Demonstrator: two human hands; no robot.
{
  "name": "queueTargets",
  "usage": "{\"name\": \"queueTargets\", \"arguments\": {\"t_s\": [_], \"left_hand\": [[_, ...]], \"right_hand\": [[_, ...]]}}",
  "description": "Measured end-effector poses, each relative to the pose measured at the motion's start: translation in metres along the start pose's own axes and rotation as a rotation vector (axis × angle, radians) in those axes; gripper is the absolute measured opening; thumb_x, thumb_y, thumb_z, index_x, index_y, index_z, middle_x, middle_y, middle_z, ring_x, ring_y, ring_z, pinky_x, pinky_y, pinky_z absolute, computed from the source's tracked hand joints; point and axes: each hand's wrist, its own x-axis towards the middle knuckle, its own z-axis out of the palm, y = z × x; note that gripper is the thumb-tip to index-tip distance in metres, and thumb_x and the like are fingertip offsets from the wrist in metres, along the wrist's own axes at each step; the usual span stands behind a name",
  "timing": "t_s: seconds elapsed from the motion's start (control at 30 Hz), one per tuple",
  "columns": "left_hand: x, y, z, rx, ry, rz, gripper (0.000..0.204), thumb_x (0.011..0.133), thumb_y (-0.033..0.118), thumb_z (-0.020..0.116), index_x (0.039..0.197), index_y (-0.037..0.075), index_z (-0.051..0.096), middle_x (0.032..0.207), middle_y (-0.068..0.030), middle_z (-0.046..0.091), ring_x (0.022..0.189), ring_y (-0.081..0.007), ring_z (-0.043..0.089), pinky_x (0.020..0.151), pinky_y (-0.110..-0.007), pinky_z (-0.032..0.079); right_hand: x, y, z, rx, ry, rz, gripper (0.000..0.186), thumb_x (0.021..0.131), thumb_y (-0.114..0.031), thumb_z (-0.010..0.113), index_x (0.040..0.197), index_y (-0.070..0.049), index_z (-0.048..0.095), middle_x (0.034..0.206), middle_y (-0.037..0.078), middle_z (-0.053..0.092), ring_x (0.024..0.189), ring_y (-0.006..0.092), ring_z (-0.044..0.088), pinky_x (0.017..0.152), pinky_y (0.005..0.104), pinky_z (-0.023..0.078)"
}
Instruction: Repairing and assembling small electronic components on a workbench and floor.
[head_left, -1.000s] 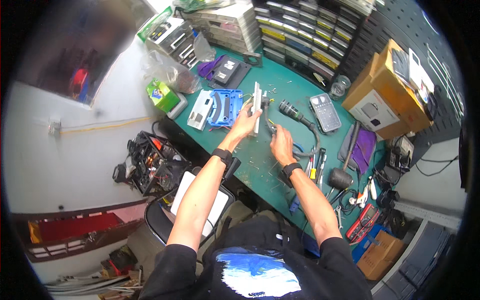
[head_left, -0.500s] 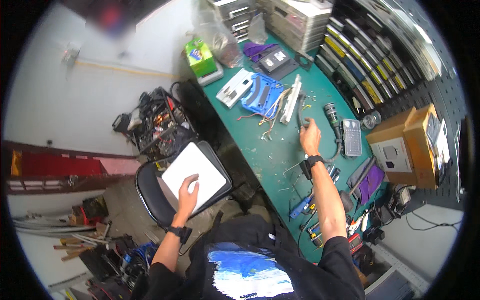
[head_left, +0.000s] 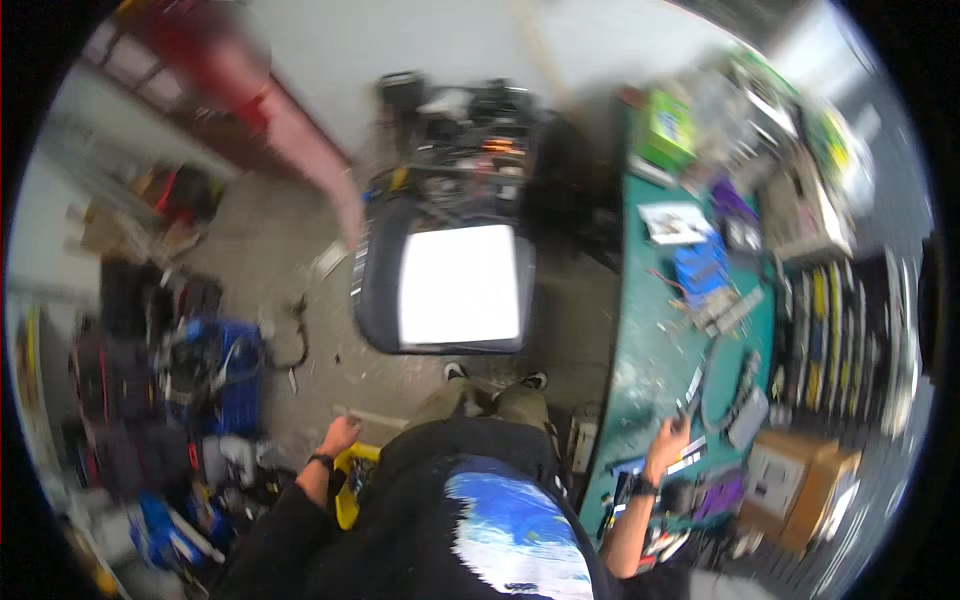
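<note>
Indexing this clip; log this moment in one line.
left hand: near yellow container; right hand: over green bench, grip unclear; white flat object: on black chair

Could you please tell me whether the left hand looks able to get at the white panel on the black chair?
Probably yes, with a forward reach: the left hand is short of the white panel, but nothing visible covers the panel or blocks the way.

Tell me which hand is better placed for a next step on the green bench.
Likely the right hand: it is over the bench, while the left hand is well away from it, near a yellow container. Blur hides whether the right holds anything.
</note>
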Motion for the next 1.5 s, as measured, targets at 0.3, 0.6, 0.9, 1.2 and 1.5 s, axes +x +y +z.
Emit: {"name": "queueTargets", "arguments": {"t_s": [0.3, 0.6, 0.9, 1.2, 1.5], "left_hand": [[-0.007, -0.064, 0.054, -0.467, 0.08, 0.015, 0.036, 0.085, 0.021, 0.062, 0.115, 0.002, 0.068, 0.113, -0.0208, 0.069, 0.107, -0.0368, 0.066, 0.094, -0.044, 0.052], [-0.074, -0.078, 0.116, -0.614, 0.314, -0.031, 0.033, 0.088, 0.02, 0.06, 0.115, 0.003, 0.067, 0.107, -0.0211, 0.07, 0.101, -0.0352, 0.067, 0.09, -0.043, 0.052], [-0.161, -0.064, 0.176, -0.841, 0.277, -0.41, 0.034, 0.089, 0.022, 0.062, 0.117, 0.003, 0.066, 0.111, -0.0207, 0.07, 0.107, -0.0378, 0.066, 0.092, -0.043, 0.051], [-0.155, -0.096, 0.227, -0.915, 0.282, -0.491, 0.031, 0.089, 0.023, 0.064, 0.115, 0.007, 0.068, 0.111, -0.0203, 0.069, 0.109, -0.0401, 0.064, 0.094, -0.045, 0.051], [-0.113, -0.206, 0.16, -1.338, 0.225, -0.625, 0.029, 0.093, 0.02, 0.06, 0.115, 0.003, 0.066, 0.112, -0.0192, 0.069, 0.104, -0.034, 0.067, 0.087, -0.045, 0.053]], "right_hand": [[-0.061, -0.027, 0.013, -0.363, 0.018, -0.201, 0.049, 0.098, -0.033, 0.062, 0.076, 0.01, 0.055, 0.064, 0.019, 0.051, 0.062, 0.0276, 0.037, 0.061, 0.0464, 0.039], [-0.014, -0.144, 0.1, -0.427, -0.31, -0.37, 0.029, 0.095, -0.023, 0.066, 0.087, 0.004, 0.063, 0.071, 0.013, 0.054, 0.063, 0.0246, 0.043, 0.063, 0.0394, 0.042], [-0.029, -0.214, 0.21, -0.02, -0.798, -0.642, 0.044, 0.091, -0.008, 0.067, 0.133, -0.004, 0.053, 0.095, 0.007, 0.059, 0.082, 0.0165, 0.054, 0.077, 0.0318, 0.048], [-0.07, -0.289, 0.249, -0.159, -0.856, -0.827, 0.047, 0.092, -0.003, 0.062, 0.137, -0.005, 0.048, 0.102, 0.01, 0.06, 0.089, 0.0199, 0.055, 0.081, 0.036, 0.049], [-0.159, -0.423, 0.322, -0.209, -0.574, -1.014, 0.04, 0.095, -0.006, 0.058, 0.134, -0.003, 0.053, 0.107, 0.017, 0.061, 0.095, 0.0266, 0.059, 0.09, 0.0388, 0.047]]}}
